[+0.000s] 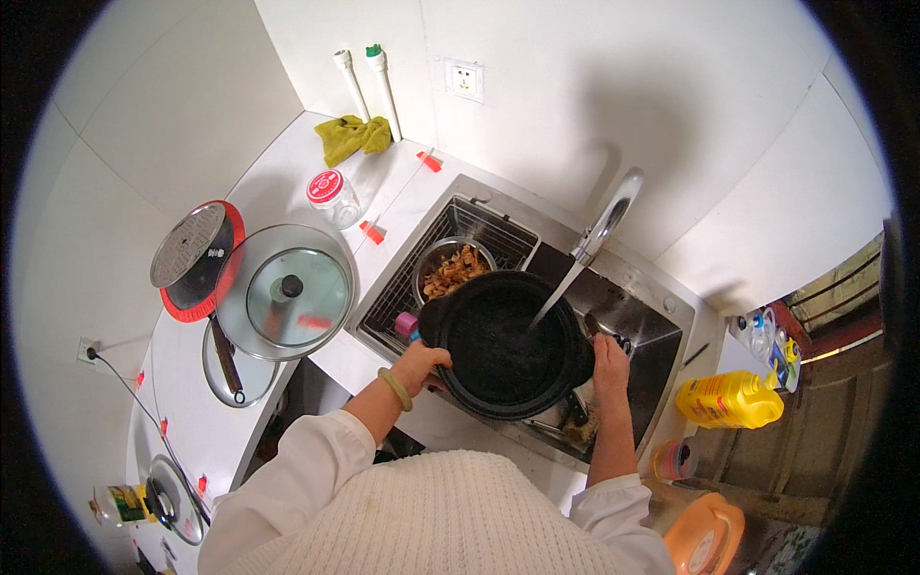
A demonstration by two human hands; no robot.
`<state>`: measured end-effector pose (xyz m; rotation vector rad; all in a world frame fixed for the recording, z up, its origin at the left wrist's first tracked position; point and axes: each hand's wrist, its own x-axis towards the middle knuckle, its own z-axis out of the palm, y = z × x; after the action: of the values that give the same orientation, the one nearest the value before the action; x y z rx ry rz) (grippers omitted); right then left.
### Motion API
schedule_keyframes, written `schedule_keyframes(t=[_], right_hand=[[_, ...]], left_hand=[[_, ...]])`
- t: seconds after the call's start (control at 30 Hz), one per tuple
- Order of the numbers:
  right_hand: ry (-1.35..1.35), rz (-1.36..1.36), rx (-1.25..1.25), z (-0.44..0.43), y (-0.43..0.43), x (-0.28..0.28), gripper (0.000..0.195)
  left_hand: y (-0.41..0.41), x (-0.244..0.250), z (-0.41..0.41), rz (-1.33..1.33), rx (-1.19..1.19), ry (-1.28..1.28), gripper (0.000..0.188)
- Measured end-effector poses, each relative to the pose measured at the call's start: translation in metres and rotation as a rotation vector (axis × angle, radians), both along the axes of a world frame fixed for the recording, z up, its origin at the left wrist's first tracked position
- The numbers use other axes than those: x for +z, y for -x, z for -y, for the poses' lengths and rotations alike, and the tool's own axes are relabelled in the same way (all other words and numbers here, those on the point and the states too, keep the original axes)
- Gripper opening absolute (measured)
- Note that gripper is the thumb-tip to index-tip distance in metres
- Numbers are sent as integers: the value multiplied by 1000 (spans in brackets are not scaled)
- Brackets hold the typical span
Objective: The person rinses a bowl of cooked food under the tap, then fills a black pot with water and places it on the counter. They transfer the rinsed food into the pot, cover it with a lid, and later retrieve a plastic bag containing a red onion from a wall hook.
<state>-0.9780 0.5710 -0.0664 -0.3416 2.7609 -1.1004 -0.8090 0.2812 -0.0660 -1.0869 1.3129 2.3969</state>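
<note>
A black pot (496, 388) is held over the stainless steel sink (654, 345), with my hands on opposite sides of it. My left hand (422, 366) grips its left rim, thumb on top. At the right side, my right hand (610, 363) has hold of the pot by its edge. Water (558, 296) runs from the chrome faucet (607, 219) into the pot. Behind the pot's left side, a metal bowl (424, 267) of brown food pieces (454, 273) sits in a wire drain basket (510, 233). The pot hides part of the bowl and the sink.
Left on the white counter are a large glass lid (338, 287), a red-rimmed pan (188, 295) and a glass jar (345, 210) with a red lid. A yellow pump bottle (719, 399) stands right of the sink. An orange plastic container (704, 535) is at lower right.
</note>
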Motion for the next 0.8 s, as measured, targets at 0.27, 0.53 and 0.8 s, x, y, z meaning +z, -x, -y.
schedule_keyframes(t=[0.27, 0.53, 0.8], right_hand=[[-62, -69, 39, 5, 33, 2, 27], [-300, -412, 115, 36, 68, 9, 32], [-523, -396, 159, 50, 101, -18, 24]], left_hand=[[-1, -9, -1, -7, -10, 19, 40], [-2, -8, -3, -5, 35, -10, 35], [-1, -3, 3, -8, -34, -3, 47]])
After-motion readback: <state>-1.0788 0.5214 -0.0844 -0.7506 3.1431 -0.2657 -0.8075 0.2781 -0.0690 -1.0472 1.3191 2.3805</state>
